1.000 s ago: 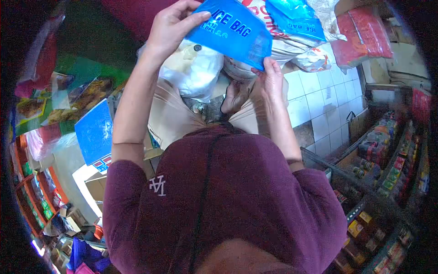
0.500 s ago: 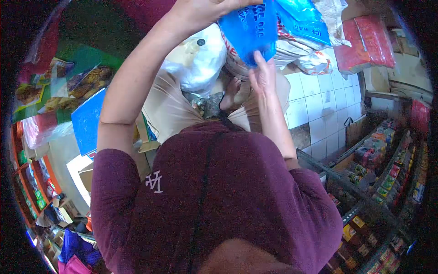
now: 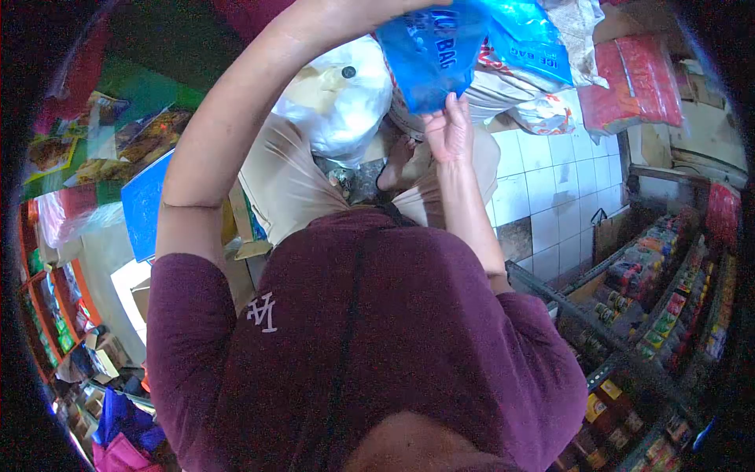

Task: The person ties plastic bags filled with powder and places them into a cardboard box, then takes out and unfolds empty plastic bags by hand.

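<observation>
A blue plastic bag (image 3: pixel 434 59) printed "ICE BAG" hangs between my two hands near the top of the view. My left hand (image 3: pixel 393 9) is at the top edge, partly cut off by the frame, with its fingers closed on the bag's upper end. Lower down, my right hand (image 3: pixel 451 132) grips the bag's bottom edge with its fingertips. Behind it, to the right, another blue ice bag (image 3: pixel 528 49) lies on a white sack with red print (image 3: pixel 491 85). A white translucent plastic bag (image 3: pixel 342 106) with a black round spot stands to the left.
A red plastic-wrapped pack (image 3: pixel 633 82) lies at upper right, above white floor tiles (image 3: pixel 543 185). Shelves of packaged goods (image 3: pixel 668 307) line the right side. On the left are a blue panel (image 3: pixel 145 208), orange shelving (image 3: pixel 75 271) and cardboard boxes (image 3: pixel 110 346).
My left hand has moved up and right to the top edge, and the held bag has turned from slanting to more upright. My right hand has shifted slightly left.
</observation>
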### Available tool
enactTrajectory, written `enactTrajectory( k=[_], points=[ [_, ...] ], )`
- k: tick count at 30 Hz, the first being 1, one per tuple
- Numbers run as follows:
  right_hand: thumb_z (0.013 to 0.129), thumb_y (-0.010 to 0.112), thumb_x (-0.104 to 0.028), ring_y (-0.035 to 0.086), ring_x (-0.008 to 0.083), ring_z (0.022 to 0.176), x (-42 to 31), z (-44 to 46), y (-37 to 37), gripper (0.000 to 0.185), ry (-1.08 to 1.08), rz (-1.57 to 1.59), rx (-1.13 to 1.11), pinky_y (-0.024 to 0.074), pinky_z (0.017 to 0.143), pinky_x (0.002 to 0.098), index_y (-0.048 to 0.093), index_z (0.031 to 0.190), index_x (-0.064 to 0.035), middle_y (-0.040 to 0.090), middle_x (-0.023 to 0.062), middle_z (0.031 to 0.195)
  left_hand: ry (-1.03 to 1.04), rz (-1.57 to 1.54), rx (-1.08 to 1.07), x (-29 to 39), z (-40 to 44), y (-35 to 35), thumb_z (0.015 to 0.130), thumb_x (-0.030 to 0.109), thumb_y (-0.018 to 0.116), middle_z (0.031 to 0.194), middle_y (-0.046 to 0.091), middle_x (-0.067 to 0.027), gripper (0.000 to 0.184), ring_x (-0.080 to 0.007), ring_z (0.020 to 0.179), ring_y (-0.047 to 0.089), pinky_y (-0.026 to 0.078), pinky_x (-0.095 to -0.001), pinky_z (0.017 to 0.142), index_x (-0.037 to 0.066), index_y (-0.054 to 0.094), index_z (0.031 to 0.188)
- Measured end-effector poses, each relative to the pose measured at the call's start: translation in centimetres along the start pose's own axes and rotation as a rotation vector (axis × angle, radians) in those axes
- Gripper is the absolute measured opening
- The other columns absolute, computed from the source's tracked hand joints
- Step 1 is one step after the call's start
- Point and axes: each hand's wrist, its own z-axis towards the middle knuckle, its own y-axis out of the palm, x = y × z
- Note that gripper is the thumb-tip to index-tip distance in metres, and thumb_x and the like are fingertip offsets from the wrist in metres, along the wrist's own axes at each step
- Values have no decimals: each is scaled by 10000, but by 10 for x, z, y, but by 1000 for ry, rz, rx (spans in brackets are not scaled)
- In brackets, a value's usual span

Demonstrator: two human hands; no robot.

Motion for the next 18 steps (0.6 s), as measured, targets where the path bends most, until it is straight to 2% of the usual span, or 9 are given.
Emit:
enactTrajectory(
  k=[2, 4, 7, 13, 15, 18],
  points=[
    [866, 563, -215, 493, 250, 1117, 2, 0, 1, 398, 11, 16, 38, 393, 945, 442, 423, 1223, -109, 500, 75, 1235, -85, 96, -35, 3, 4, 2, 777, 131, 624, 737, 589, -135, 172, -251, 695, 604, 475, -308, 626, 8, 605, 895],
    [874, 552, -224, 504, 246, 1104, 4, 1, 2, 373, 51, 81, 50, 404, 930, 439, 436, 1210, -111, 512, 69, 1220, 85, 192, 46, 4, 7, 5, 783, 175, 626, 711, 578, -133, 187, -250, 670, 597, 471, -319, 603, 15, 606, 877],
    [882, 537, -237, 519, 244, 1080, 9, 2, 3, 323, 89, 152, 59, 418, 911, 439, 466, 1173, -115, 535, 64, 1184, 166, 368, 23, 5, 11, 6, 795, 198, 610, 722, 567, -131, 181, -271, 698, 583, 467, -348, 618, 25, 606, 849],
    [866, 558, -230, 521, 258, 1064, 17, 5, -7, 281, 81, 104, -2, 401, 925, 452, 505, 1112, -107, 553, 74, 1144, 257, 366, -46, 14, 19, 13, 810, 147, 554, 800, 550, -134, 134, -309, 798, 553, 452, -389, 668, 16, 549, 841],
    [857, 570, -233, 513, 265, 1072, 18, 4, -5, 289, 57, 93, -24, 390, 937, 457, 506, 1108, -106, 545, 83, 1152, 224, 344, -55, 15, 21, 14, 811, 142, 547, 804, 548, -140, 134, -315, 794, 554, 450, -394, 666, 12, 534, 843],
    [858, 562, -204, 487, 274, 1114, 13, 4, 3, 258, 131, 249, 9, 390, 945, 478, 483, 1084, -107, 525, 80, 1170, 181, 321, -50, 14, 24, 15, 815, 151, 544, 794, 546, -146, 144, -323, 771, 558, 448, -397, 652, 13, 517, 846]
  ],
)
